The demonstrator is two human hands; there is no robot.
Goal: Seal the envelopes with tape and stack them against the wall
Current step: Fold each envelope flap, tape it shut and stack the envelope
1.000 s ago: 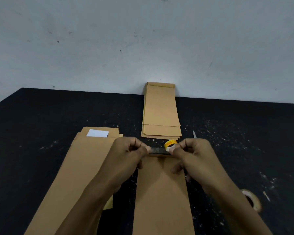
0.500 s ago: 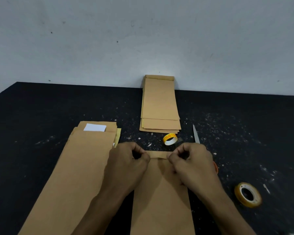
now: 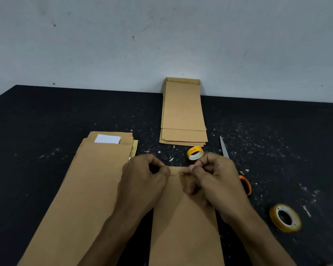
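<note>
Black, speckled tabletop (image 3: 46,116) meets a pale wall. At its near edge lies the envelope (image 3: 185,223), light, thin and easily creased. Left hand (image 3: 144,181) and right hand (image 3: 217,181), fingers curled, pinch the folded flap's two ends; best held there. Finished stack (image 3: 183,112) leans against the wall.

I count two tape rolls (image 3: 195,153) (image 3: 285,217), one pair of scissors (image 3: 225,148), two envelope piles (image 3: 183,114) (image 3: 88,189), and one envelope (image 3: 185,227) under my two hands (image 3: 142,177) (image 3: 217,181).
</note>
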